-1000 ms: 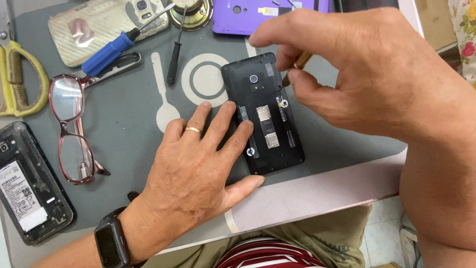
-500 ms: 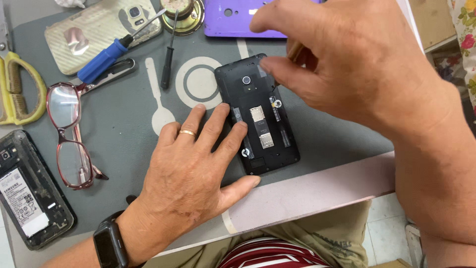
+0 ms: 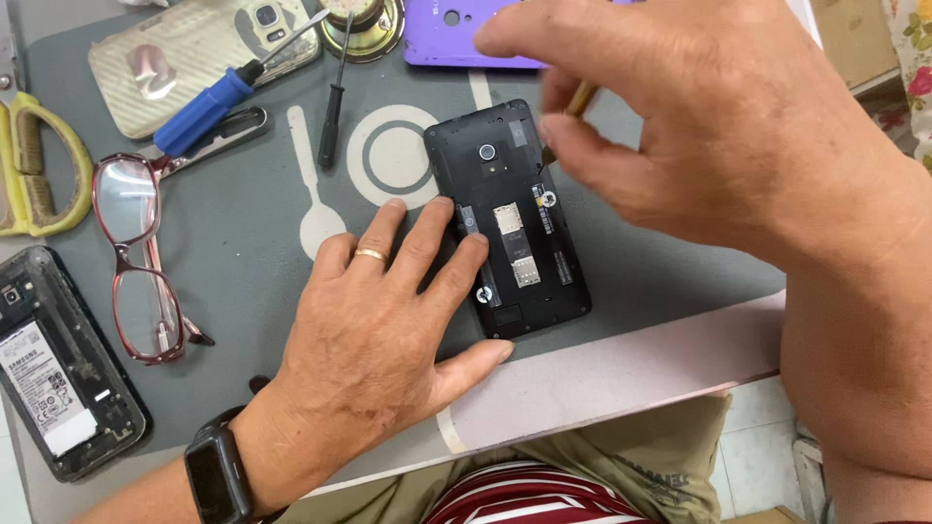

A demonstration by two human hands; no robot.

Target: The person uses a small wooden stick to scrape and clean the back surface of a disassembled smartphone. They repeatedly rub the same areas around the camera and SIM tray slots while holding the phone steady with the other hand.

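Grey mat point(image 3: 243, 252): left hand point(image 3: 379, 330) lies flat, fingers loose, pinning the opened phone point(image 3: 510, 218); right hand point(image 3: 699, 136) pinches a mostly hidden tool point(image 3: 581, 99).

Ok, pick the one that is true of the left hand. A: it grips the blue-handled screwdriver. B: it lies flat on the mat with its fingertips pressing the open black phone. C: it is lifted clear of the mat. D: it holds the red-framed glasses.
B: the left hand lies palm down on the grey mat, its fingertips resting on the left edge of the open black phone.
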